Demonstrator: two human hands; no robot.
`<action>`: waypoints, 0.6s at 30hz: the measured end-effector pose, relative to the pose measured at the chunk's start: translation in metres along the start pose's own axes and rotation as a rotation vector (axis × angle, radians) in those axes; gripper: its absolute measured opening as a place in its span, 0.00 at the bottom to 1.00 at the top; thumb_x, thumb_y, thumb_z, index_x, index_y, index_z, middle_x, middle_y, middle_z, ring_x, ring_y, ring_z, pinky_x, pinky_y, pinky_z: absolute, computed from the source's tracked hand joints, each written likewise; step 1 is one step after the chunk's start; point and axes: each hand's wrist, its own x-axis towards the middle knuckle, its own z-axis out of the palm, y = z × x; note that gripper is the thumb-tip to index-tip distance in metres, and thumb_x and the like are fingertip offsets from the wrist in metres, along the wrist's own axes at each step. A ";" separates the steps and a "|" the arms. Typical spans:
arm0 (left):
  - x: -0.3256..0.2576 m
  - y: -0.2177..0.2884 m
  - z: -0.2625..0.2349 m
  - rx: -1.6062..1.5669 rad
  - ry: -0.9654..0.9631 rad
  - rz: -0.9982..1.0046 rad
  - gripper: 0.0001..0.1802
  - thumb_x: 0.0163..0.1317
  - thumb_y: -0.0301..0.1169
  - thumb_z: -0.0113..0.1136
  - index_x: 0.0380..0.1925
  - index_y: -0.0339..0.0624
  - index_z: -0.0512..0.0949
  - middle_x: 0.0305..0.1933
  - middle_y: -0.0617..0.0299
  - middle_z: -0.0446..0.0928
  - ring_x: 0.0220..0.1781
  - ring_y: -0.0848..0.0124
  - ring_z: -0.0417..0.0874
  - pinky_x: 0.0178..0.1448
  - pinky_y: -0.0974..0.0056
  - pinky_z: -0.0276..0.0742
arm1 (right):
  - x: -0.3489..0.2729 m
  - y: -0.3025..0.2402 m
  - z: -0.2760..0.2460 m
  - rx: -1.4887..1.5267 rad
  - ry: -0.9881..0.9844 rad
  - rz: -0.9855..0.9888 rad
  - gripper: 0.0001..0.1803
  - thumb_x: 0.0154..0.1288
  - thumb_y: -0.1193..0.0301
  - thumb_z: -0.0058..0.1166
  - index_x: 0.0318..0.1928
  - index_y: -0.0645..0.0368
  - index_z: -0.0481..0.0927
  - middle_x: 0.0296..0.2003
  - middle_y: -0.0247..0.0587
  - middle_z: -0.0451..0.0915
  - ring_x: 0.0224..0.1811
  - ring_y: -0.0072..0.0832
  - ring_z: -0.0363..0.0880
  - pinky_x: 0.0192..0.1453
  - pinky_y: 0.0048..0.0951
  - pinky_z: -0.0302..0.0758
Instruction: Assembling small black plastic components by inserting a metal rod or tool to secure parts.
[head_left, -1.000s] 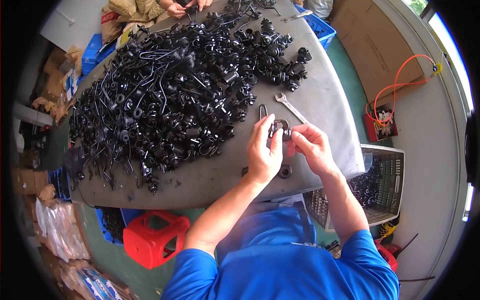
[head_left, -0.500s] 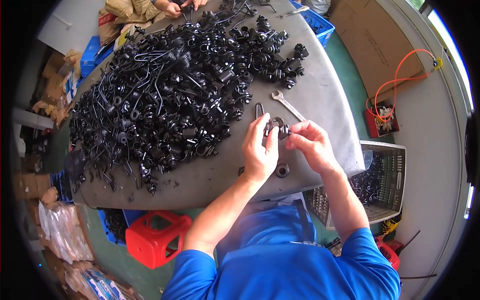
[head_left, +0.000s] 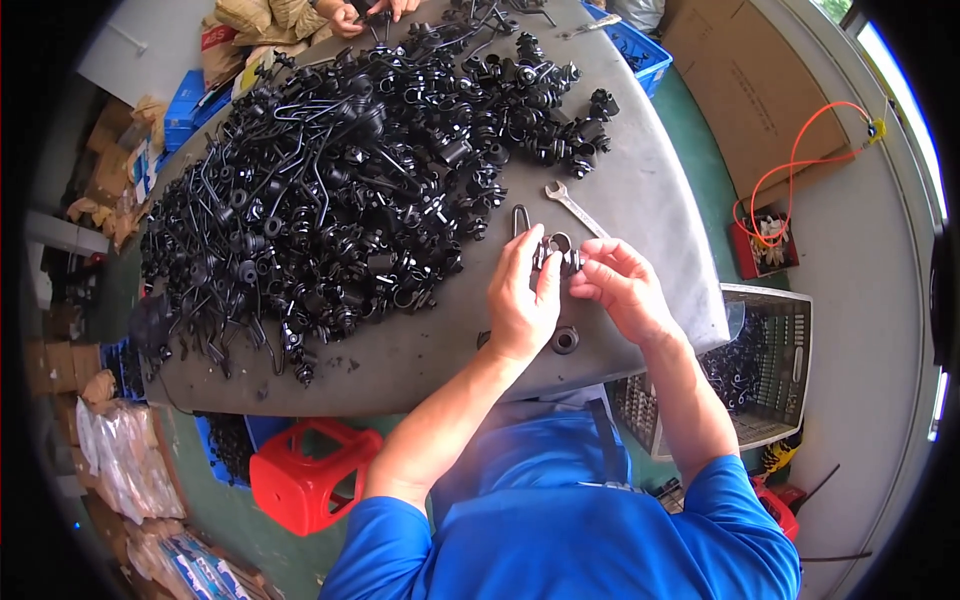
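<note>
I see my left hand (head_left: 522, 292) and right hand (head_left: 622, 288) meeting over the near edge of the grey tabletop (head_left: 640, 200), both pinched on one small black fitting (head_left: 556, 254). It is a glossy black piece with a round ring-like head showing between my fingertips; the rest is hidden by fingers, so I cannot tell its full shape. My left thumb and forefinger close on its left side, my right fingertips on its right. Just beyond the hands lies a silver open-end spanner (head_left: 574, 206), and beside it a thin black wire loop (head_left: 520, 219). Just below my left hand a black ring-shaped part (head_left: 564, 340) rests on the tabletop. Farther left of my left hand spreads a big heap of black fittings and bent wire hooks (head_left: 330, 200). To my right, below the tabletop, stands a wire basket (head_left: 770, 360).
</note>
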 end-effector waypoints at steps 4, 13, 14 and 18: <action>0.005 0.004 0.002 0.011 -0.022 0.048 0.18 0.62 0.26 0.60 0.51 0.31 0.74 0.47 0.45 0.77 0.45 0.52 0.82 0.47 0.58 0.80 | 0.004 0.007 -0.015 -0.038 -0.086 0.018 0.08 0.65 0.78 0.56 0.44 0.61 0.76 0.38 0.39 0.80 0.37 0.26 0.82 0.45 0.28 0.82; 0.014 0.006 0.013 0.079 -0.082 0.108 0.16 0.62 0.25 0.60 0.50 0.32 0.75 0.46 0.47 0.78 0.43 0.57 0.83 0.42 0.62 0.81 | -0.001 -0.005 -0.013 -0.029 0.002 -0.008 0.06 0.68 0.76 0.54 0.44 0.61 0.76 0.35 0.39 0.80 0.34 0.25 0.81 0.43 0.26 0.81; 0.013 0.006 0.014 0.072 -0.083 0.096 0.16 0.62 0.25 0.60 0.49 0.32 0.75 0.46 0.47 0.78 0.44 0.56 0.83 0.43 0.61 0.81 | -0.001 -0.005 -0.012 -0.011 0.080 0.024 0.06 0.68 0.77 0.52 0.45 0.61 0.76 0.33 0.39 0.80 0.34 0.24 0.81 0.42 0.25 0.80; 0.016 0.007 0.015 0.102 -0.101 0.166 0.16 0.61 0.25 0.60 0.49 0.32 0.75 0.46 0.47 0.78 0.44 0.55 0.83 0.44 0.60 0.80 | -0.001 0.002 -0.028 -0.071 -0.001 -0.055 0.06 0.66 0.78 0.55 0.43 0.61 0.77 0.35 0.37 0.80 0.35 0.25 0.81 0.43 0.26 0.81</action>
